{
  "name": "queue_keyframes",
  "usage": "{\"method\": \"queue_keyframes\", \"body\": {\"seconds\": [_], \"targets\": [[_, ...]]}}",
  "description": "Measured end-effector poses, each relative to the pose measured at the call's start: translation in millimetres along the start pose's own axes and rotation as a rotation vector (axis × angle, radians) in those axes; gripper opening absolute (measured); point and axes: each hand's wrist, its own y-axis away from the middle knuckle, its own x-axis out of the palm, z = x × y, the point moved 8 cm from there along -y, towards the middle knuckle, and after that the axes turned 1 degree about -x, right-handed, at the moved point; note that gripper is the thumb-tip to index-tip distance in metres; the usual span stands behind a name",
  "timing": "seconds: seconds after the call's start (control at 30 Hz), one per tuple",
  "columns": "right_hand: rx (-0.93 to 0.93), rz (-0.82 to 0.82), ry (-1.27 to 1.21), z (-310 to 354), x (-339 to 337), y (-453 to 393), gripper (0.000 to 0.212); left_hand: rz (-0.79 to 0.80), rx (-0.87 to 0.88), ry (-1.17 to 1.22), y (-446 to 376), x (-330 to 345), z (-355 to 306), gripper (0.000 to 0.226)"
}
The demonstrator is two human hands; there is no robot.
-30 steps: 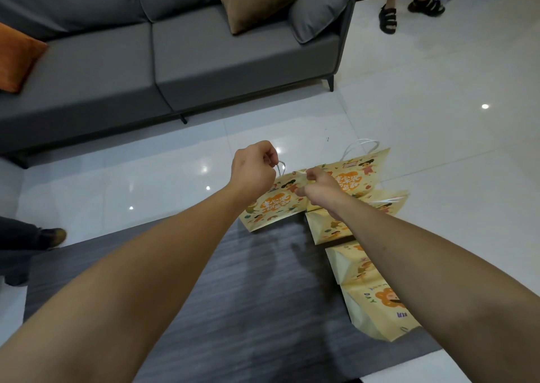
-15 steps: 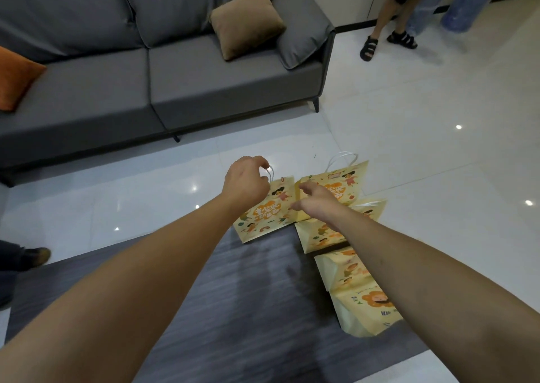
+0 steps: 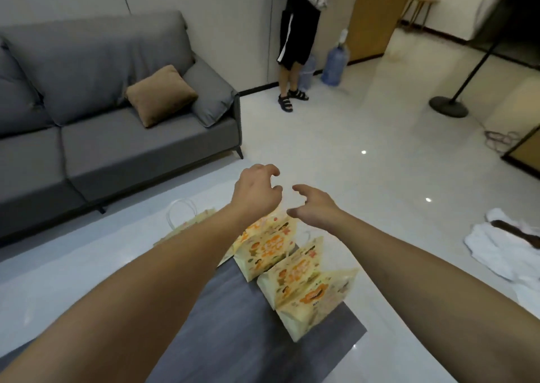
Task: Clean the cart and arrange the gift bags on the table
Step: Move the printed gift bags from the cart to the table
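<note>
Several yellow gift bags with orange cartoon prints lie in an overlapping row along the far right edge of the dark grey table [image 3: 222, 330]. The nearest bag [image 3: 318, 298] lies at the table corner, a middle bag [image 3: 271, 245] beyond it, and a far bag [image 3: 187, 222] with white rope handles shows left of my left forearm. My left hand [image 3: 257, 189] hovers above the far bags with fingers loosely curled, holding nothing. My right hand [image 3: 315, 204] is beside it, fingers spread and empty. No cart is in view.
A grey sofa [image 3: 102, 137] with a brown cushion [image 3: 160, 93] stands beyond the table. A person in black shorts and sandals [image 3: 295, 46] stands by the wall next to water jugs [image 3: 334, 61]. A lamp stand base [image 3: 448, 106] and a white cloth pile [image 3: 502, 254] lie on the floor to the right.
Both hands let go of the white handles of the far bags and lifted off, fingers opening. My head turned up and to the right, bringing the standing person and lamp stand into view.
</note>
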Motion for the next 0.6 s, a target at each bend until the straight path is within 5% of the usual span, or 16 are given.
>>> {"method": "queue_keyframes", "body": {"seconds": [0.23, 0.6], "targets": [[-0.020, -0.253, 0.071, -77.7, -152.1, 125.3, 0.075, 0.009, 0.249, -0.038, 32.9, 18.0, -197.6, 0.039], [0.299, -0.664, 0.027, -358.7, -344.4, 435.4, 0.081, 0.207, 0.793, -0.091, 234.9, 192.9, -568.8, 0.046]]}}
